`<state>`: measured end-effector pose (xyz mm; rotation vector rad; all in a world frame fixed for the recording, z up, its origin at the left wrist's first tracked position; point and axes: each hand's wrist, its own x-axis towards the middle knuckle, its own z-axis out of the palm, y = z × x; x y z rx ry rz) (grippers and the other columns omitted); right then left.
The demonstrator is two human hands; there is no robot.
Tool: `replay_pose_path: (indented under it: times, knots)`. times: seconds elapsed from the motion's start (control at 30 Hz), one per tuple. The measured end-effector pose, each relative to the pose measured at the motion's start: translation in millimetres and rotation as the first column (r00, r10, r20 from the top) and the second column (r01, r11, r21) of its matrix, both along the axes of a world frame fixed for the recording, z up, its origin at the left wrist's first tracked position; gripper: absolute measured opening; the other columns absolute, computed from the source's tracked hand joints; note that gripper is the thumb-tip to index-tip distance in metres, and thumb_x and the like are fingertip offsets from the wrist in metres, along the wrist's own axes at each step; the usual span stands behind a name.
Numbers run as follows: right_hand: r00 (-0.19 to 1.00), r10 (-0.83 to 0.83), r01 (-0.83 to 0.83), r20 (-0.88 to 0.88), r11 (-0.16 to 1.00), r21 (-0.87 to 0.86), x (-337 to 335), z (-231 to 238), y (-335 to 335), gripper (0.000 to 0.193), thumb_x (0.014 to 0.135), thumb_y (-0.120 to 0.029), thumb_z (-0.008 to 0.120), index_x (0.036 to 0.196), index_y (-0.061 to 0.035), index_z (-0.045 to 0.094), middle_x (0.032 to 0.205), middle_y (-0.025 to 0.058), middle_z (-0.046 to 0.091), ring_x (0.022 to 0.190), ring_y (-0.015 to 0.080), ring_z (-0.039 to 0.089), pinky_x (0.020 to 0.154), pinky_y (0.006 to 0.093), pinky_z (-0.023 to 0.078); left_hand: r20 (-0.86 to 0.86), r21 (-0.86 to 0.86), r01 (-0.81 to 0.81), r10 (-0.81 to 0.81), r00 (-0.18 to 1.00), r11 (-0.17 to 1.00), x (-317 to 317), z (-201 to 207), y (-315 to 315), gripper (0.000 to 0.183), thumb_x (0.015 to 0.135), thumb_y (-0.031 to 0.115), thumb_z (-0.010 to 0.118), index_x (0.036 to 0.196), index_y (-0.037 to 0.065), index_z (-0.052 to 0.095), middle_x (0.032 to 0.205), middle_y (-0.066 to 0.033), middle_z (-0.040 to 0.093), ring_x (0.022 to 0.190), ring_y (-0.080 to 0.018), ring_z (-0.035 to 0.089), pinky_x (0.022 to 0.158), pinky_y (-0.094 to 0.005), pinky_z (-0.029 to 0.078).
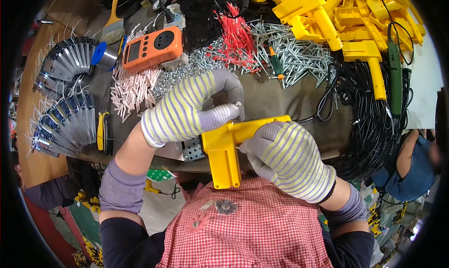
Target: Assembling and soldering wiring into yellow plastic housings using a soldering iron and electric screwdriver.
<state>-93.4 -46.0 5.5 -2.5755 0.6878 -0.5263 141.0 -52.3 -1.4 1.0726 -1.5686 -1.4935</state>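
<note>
At the front edge of a crowded counter, a worker's left hand pinched a small shiny metal piece between nearly closed fingers above a yellow plastic housing, while the right hand curled its fingers closely around the housing's handle; loose screws lay beyond.

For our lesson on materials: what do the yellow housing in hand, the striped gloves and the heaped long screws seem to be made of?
Yellow housing: probably moulded plastic, semi-gloss, given its even colour and raised ridge. Striped gloves: knitted textile, matt, with visible ribbed rows; the fibre can't be told. Long screws: apparently metal, bright and silvery, from their glinting shanks; plating is uncertain.
</note>
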Motion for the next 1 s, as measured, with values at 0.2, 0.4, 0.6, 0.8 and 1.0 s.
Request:
replay_pose_path:
  times: [0.2, 0.4, 0.6, 0.8, 1.0]
  knots:
    - [0.995, 0.085, -0.092, -0.057, 0.986, -0.140, 1, -2, -9, 0.018, 0.075, -0.021, 0.066, 0.088, -0.0086, 0.067, 0.081, 0.0051, 0.061, 0.071, 0.0228, 0.064, 0.060, 0.0373, 0.051, 0.263, -0.320, 0.167, -0.082, 0.961, 0.933, -12, -7, -8, 0.022, 0.085, 0.008, 0.067, 0.106, 0.005, 0.062, 0.088, -0.0040, 0.064, 0.083, -0.0161, 0.063, 0.077, -0.0295, 0.051]
    - [0.969, 0.247, -0.243, -0.022, 0.929, -0.278, 6, -4, -18, 0.019, 0.074, -0.021, 0.062, 0.086, -0.0063, 0.065, 0.081, 0.0032, 0.058, 0.070, 0.0200, 0.063, 0.057, 0.0347, 0.050, 0.426, -0.508, 0.234, 0.005, 0.905, 0.829, -17, -25, -12, 0.023, 0.080, 0.009, 0.069, 0.103, 0.008, 0.069, 0.091, -0.0094, 0.067, 0.084, -0.0282, 0.065, 0.080, -0.0377, 0.053]
    - [0.983, 0.157, -0.174, -0.094, 0.960, -0.218, 8, 0, -17, 0.018, 0.074, -0.019, 0.069, 0.090, -0.0130, 0.074, 0.082, 0.0008, 0.065, 0.063, 0.0209, 0.063, 0.055, 0.0339, 0.051, 0.279, -0.472, 0.168, -0.034, 0.960, 0.865, -10, -24, -12, 0.013, 0.084, 0.014, 0.066, 0.094, 0.006, 0.067, 0.097, -0.0105, 0.064, 0.089, -0.0283, 0.063, 0.082, -0.0381, 0.051]
    - [0.929, 0.368, -0.355, -0.019, 0.879, -0.318, 13, -6, -25, 0.026, 0.073, -0.023, 0.062, 0.090, -0.0038, 0.065, 0.081, 0.0052, 0.059, 0.068, 0.0201, 0.063, 0.057, 0.0345, 0.052, 0.062, -0.339, -0.428, 0.473, 0.879, 0.838, 9, -8, -14, 0.010, 0.093, 0.010, 0.059, 0.094, 0.003, 0.067, 0.096, -0.0090, 0.065, 0.087, -0.0185, 0.063, 0.080, -0.0298, 0.050]
    - [0.965, 0.206, -0.178, 0.166, 0.970, -0.168, 15, -5, -49, 0.019, 0.080, -0.012, 0.066, 0.099, -0.0094, 0.065, 0.090, 0.0084, 0.064, 0.081, 0.0288, 0.066, 0.071, 0.0400, 0.055, 0.570, -0.692, 0.166, 0.391, 0.723, 0.702, 34, -24, -13, 0.022, 0.080, 0.005, 0.068, 0.101, 0.007, 0.067, 0.089, -0.0086, 0.065, 0.084, -0.0272, 0.064, 0.077, -0.0380, 0.051]
